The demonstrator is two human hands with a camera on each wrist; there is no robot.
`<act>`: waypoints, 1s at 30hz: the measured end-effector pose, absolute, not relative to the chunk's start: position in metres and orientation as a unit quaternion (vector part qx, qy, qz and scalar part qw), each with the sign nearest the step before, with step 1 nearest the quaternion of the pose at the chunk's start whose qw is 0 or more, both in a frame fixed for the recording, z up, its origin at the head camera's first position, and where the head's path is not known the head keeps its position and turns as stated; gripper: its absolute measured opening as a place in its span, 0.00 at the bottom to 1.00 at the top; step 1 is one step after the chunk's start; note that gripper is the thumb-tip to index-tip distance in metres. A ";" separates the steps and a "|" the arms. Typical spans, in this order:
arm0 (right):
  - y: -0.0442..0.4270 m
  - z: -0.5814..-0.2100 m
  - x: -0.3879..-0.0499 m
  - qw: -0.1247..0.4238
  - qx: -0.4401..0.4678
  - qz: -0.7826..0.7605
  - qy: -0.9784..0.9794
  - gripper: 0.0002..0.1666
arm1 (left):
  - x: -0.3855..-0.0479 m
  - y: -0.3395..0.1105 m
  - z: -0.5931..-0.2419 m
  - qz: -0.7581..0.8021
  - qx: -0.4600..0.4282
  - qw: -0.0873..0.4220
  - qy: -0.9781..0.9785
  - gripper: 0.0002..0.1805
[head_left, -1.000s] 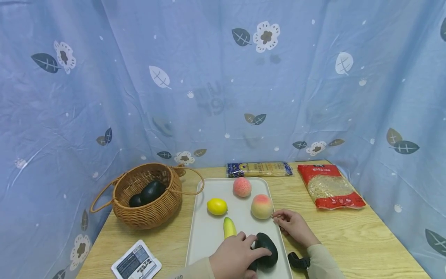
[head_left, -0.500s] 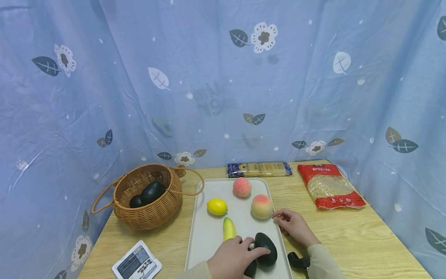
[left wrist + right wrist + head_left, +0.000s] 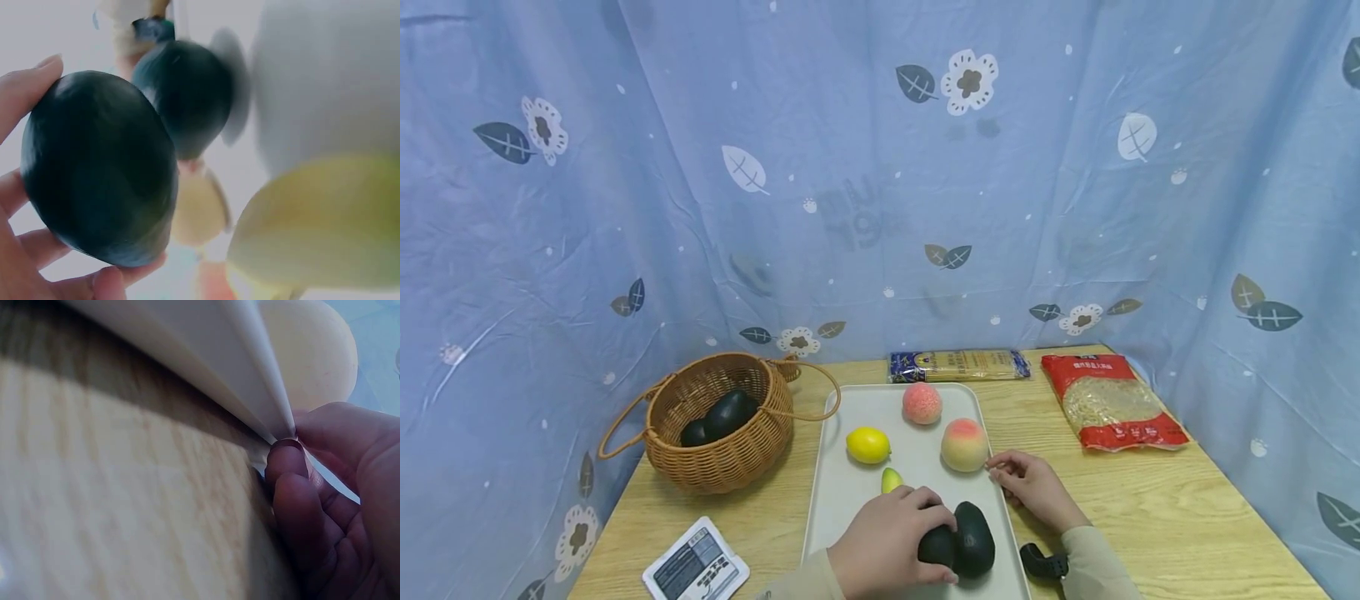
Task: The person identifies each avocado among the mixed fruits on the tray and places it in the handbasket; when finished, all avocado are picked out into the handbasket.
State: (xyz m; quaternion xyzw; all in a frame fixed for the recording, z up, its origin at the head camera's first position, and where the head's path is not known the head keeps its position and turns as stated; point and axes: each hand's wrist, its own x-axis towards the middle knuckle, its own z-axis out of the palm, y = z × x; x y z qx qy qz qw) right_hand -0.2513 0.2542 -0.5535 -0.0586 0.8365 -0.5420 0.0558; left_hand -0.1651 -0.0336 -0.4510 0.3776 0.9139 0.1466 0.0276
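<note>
My left hand point(image 3: 880, 540) grips a dark green avocado point(image 3: 936, 547) over the tray's near part, its fingers and thumb curled round the fruit in the left wrist view. Beside it on the white tray point(image 3: 846, 504) lies a second avocado point(image 3: 974, 542). A banana point(image 3: 891, 479) shows only its tip past my left hand; in the left wrist view it looms blurred and yellow. At the tray's right edge my right hand point(image 3: 1033, 490) pinches the rim point(image 3: 265, 394) between thumb and fingers, close to a peach point(image 3: 965, 447).
A lemon point(image 3: 868, 446) and a pinkish-red round fruit point(image 3: 922, 403) sit farther back on the tray. Left stands a wicker basket point(image 3: 718, 462) holding dark avocados point(image 3: 730, 415), with a white labelled device point(image 3: 696, 565) before it. Behind lie a noodle packet point(image 3: 958, 365) and a red bag point(image 3: 1112, 402).
My left hand has shifted from reaching over both avocados to gripping the left one, which now shows more and sits slightly higher. The right hand stays on the tray rim.
</note>
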 end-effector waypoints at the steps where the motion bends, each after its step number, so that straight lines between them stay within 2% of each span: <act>1: 0.254 -0.553 -0.251 0.056 -0.060 -0.542 0.836 0.08 | -0.166 -0.036 -0.447 0.151 0.374 0.015 0.915 0.24; 11: 0.254 -0.553 -0.248 0.060 -0.064 -0.551 0.830 0.08 | -0.190 -0.082 -0.401 0.174 0.313 -0.149 0.922 0.25; 15: 0.254 -0.553 -0.250 0.061 -0.062 -0.550 0.831 0.09 | -0.200 -0.109 -0.385 0.175 0.266 -0.190 0.929 0.27; 23: 0.253 -0.552 -0.251 0.057 -0.065 -0.552 0.829 0.09 | -0.225 -0.173 -0.372 0.177 0.154 -0.209 0.949 0.29; 30: 0.251 -0.550 -0.250 0.057 -0.057 -0.549 0.832 0.08 | -0.239 -0.219 -0.363 0.189 0.084 -0.186 0.961 0.30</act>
